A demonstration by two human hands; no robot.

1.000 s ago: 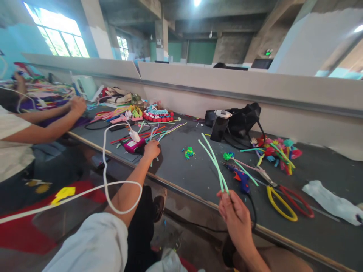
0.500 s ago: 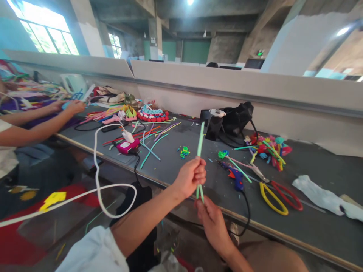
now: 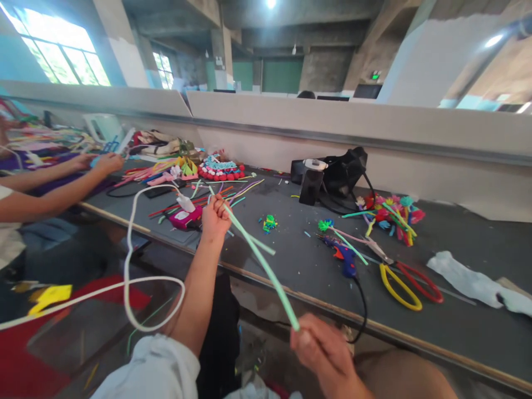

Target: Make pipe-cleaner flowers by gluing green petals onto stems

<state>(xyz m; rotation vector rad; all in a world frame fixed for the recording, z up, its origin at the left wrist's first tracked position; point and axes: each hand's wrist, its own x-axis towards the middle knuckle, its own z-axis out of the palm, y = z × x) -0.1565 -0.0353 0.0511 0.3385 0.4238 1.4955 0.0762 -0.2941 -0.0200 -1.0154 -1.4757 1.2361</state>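
My left hand (image 3: pixel 216 216) is closed on light green pipe cleaners, above the table near the pink power adapter (image 3: pixel 185 218). One light green pipe cleaner (image 3: pixel 266 267) stretches slantwise down to my right hand (image 3: pixel 326 352), whose thumb and fingers pinch its end at the table's front edge. A second green strand leaves my left hand, its loose end hanging over the table. Right of them lie a blue glue gun (image 3: pixel 344 257) and scissors (image 3: pixel 401 277) with yellow and red handles. A green pompom-like flower (image 3: pixel 325 224) on stems is beside the glue gun.
Green and blue scraps (image 3: pixel 270 223) lie mid-table. Behind stand a black bag (image 3: pixel 343 172) and a dark box-shaped object (image 3: pixel 311 185). Colourful pipe-cleaner flowers (image 3: pixel 393 216) are at right. A white cable (image 3: pixel 128 266) loops at left, near a co-worker's hands (image 3: pixel 108 163).
My hands have moved apart: the left up and to the left, the right down and slightly right. The pipe cleaners, upright before, now slant between them. The view has shifted slightly.
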